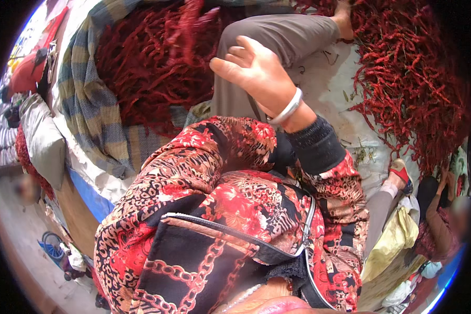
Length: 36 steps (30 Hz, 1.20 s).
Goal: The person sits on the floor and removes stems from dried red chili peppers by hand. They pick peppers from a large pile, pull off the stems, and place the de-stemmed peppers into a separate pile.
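My right hand [259, 72], with a silver bangle [289, 108] at the wrist, is raised above a bent leg in grey-brown trousers [278, 37]. Its thumb stands apart from the fingers and I see nothing in its grasp. Beyond the fingertips, blurred red chillies [188, 33] are in the air over a heap of dried red chillies [149, 70]. That heap lies on a checked cloth [90, 78]. My left sleeve [204, 141] crosses in front of my body towards the right forearm; the left hand is hidden from sight.
A larger pile of red chillies with stems [412, 86] spreads at right on a pale sheet [322, 86]. A shoed foot [400, 176] and a yellowish sack [392, 239] lie below it. Another person [439, 231] is at far right. A grey sack [43, 137] stands at left.
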Each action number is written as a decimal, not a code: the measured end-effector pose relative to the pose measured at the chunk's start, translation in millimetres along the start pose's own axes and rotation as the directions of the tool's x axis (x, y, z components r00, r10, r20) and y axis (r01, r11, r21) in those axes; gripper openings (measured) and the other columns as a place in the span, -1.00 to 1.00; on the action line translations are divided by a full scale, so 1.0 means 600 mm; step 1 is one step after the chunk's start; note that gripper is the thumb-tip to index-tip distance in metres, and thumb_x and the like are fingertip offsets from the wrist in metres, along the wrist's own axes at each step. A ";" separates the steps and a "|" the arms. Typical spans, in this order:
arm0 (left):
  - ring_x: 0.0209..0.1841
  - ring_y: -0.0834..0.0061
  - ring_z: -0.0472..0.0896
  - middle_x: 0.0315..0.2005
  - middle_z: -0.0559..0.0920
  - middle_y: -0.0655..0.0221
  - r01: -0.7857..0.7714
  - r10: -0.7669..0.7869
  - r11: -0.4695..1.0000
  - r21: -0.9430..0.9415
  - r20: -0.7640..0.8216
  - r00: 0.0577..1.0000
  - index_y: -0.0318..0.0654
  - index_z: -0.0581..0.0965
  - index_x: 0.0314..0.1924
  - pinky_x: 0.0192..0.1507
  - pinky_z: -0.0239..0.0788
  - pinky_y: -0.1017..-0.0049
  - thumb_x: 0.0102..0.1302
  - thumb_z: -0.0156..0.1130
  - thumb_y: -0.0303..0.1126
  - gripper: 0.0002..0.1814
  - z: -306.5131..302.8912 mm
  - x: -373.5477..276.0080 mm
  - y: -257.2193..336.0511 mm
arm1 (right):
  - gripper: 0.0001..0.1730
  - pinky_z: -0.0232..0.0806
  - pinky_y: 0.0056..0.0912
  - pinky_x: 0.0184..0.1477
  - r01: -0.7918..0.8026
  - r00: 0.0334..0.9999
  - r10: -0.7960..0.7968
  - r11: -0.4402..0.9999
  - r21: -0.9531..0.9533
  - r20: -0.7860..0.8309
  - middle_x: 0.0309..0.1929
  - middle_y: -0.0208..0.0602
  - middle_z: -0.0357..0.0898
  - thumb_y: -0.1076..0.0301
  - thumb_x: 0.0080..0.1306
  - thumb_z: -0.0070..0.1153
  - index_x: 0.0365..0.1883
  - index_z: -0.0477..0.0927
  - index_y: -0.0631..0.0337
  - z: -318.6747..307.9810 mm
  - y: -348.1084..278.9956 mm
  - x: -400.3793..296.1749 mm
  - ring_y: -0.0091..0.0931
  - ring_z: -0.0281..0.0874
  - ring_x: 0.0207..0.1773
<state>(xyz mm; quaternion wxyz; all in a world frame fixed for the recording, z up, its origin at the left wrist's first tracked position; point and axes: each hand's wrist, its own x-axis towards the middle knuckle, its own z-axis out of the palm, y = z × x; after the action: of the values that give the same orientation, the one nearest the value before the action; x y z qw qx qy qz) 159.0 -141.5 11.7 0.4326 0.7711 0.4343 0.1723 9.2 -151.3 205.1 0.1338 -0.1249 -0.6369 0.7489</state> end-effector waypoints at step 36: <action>-0.18 0.54 0.55 -0.21 0.60 0.33 -0.261 -0.502 0.225 -0.939 -0.341 0.795 -0.28 0.54 -0.11 -0.14 0.40 0.47 0.34 0.08 -0.17 -0.68 -0.099 0.011 -0.063 | -0.76 0.37 -0.41 -0.18 -0.373 0.889 0.126 0.759 -0.534 -0.441 -0.37 -0.13 0.60 0.44 0.14 0.13 -0.21 0.54 0.34 -0.349 0.224 -0.298 -0.43 0.57 -0.26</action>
<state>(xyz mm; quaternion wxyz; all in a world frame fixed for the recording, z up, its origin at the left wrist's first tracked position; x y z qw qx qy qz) 105.1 -95.7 14.1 0.6669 0.1975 0.4045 0.5939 245.3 -43.6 42.4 0.1038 -0.3884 -0.7811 0.4778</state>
